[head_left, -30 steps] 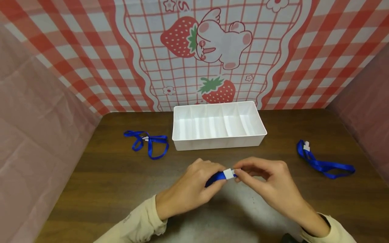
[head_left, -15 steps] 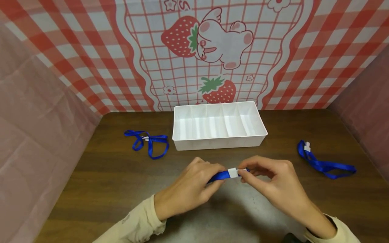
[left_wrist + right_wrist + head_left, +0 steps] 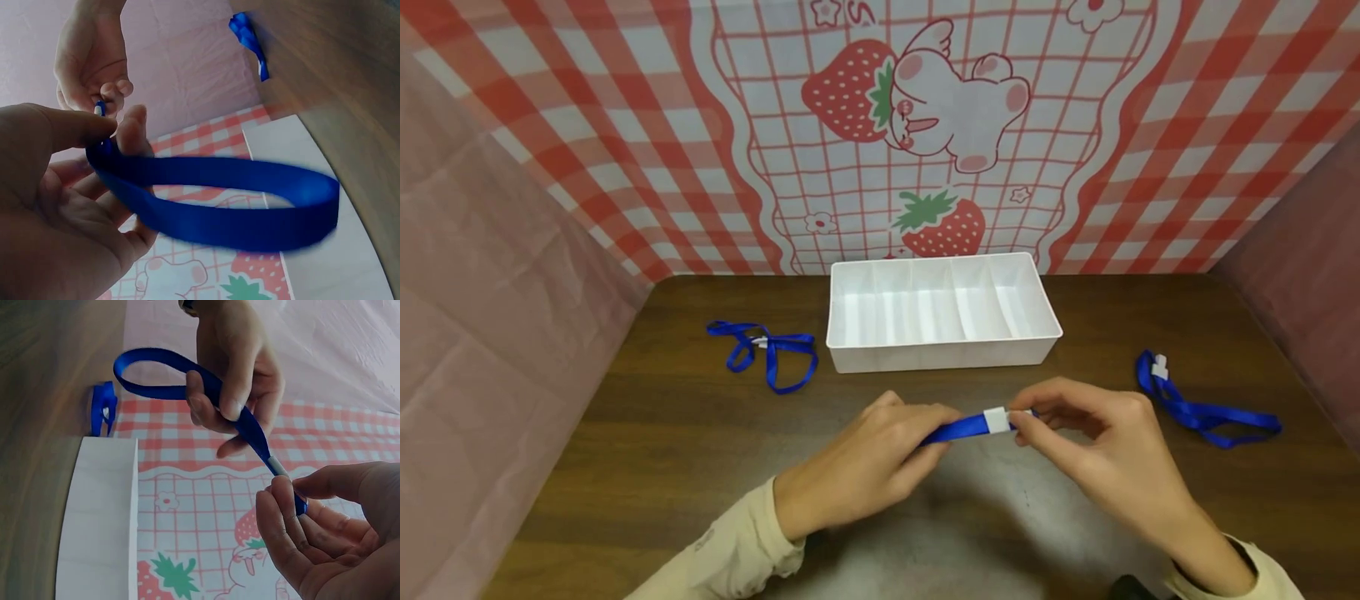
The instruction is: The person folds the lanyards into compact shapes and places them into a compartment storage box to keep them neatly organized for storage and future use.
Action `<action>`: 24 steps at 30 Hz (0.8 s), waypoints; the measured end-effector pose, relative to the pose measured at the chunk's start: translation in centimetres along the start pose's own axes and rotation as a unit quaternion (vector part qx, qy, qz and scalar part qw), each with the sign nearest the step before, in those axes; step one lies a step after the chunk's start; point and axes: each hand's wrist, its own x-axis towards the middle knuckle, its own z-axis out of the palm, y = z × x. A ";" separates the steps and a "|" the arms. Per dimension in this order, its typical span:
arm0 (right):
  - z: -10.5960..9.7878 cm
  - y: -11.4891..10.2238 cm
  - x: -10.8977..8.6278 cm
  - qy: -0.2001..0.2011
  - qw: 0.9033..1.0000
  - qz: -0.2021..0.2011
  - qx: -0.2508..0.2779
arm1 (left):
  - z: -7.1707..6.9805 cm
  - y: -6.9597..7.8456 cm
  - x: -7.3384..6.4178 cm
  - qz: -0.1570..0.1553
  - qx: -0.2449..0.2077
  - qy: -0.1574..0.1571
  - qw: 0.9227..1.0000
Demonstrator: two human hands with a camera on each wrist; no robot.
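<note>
A blue lanyard (image 3: 964, 429) is held between my two hands, above the table in front of the white box. My left hand (image 3: 868, 454) pinches its doubled strap between thumb and fingers. From that pinch the rest of the strap hangs in a wide loop (image 3: 244, 228), seen in the left wrist view. My right hand (image 3: 1101, 450) pinches the end by the white clip (image 3: 997, 420), thumb and fingertips covering part of it. A short blue bit (image 3: 301, 505) pokes out past the right fingertips in the right wrist view.
A white box (image 3: 943, 357) with several compartments stands at the back against the checked cloth (image 3: 625, 150). One blue lanyard (image 3: 790, 342) with a white clip lies on the table (image 3: 647, 467) at left, another lanyard (image 3: 1202, 412) at right. Pink cloth (image 3: 482, 333) walls the sides.
My right hand has moved to the right with the white clip. More blue strap now shows between the hands, while my left hand has stayed almost in place.
</note>
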 end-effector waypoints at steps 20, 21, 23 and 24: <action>-2.2 -0.4 -0.1 -0.020 0.997 0.079 0.003 | -0.6 -0.8 -1.6 -0.019 0.002 -0.027 0.999; -2.3 -0.3 -0.2 -0.021 0.996 0.082 0.005 | -0.6 -0.9 -1.7 -0.018 0.008 -0.024 1.000; -2.4 -0.1 -0.4 -0.021 0.995 0.093 0.006 | -0.6 -1.1 -2.1 -0.016 0.016 -0.018 1.000; -2.5 0.1 -0.6 -0.022 0.995 0.099 0.005 | -0.5 -1.2 -2.3 -0.015 0.020 -0.011 1.000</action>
